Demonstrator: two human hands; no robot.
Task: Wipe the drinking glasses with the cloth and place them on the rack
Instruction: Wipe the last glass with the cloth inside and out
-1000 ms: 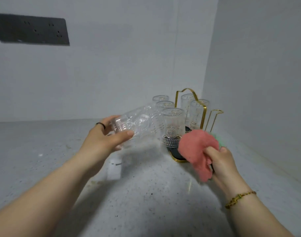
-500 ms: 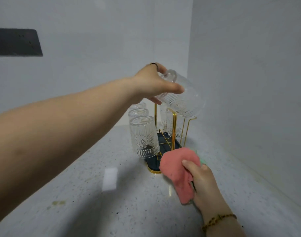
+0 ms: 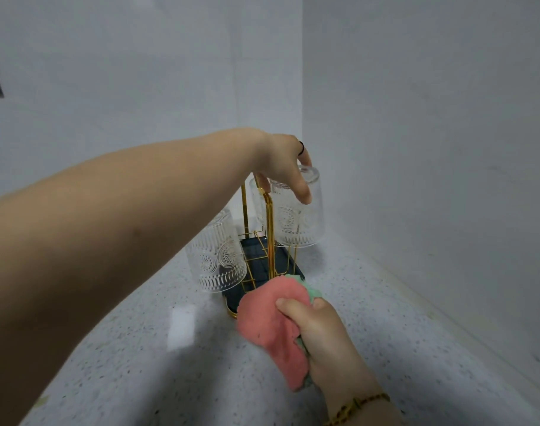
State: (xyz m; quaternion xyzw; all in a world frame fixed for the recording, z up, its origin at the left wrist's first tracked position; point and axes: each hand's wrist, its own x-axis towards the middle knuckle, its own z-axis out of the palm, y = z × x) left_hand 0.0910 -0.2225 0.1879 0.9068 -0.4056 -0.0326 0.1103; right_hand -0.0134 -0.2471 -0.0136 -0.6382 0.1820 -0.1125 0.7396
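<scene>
Countertop (image 3: 124,364): glass (image 3: 294,219) upright (mouth down)

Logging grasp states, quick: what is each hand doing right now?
Left hand: holds the upturned glass at the rack.
Right hand: grips the cloth.

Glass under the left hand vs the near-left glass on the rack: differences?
The far glass has the left hand gripping its base; the near glass is untouched. The far glass is at the right side of the rack; the near glass is at its left, nearer the camera. Both are clear, embossed and inverted.
</scene>
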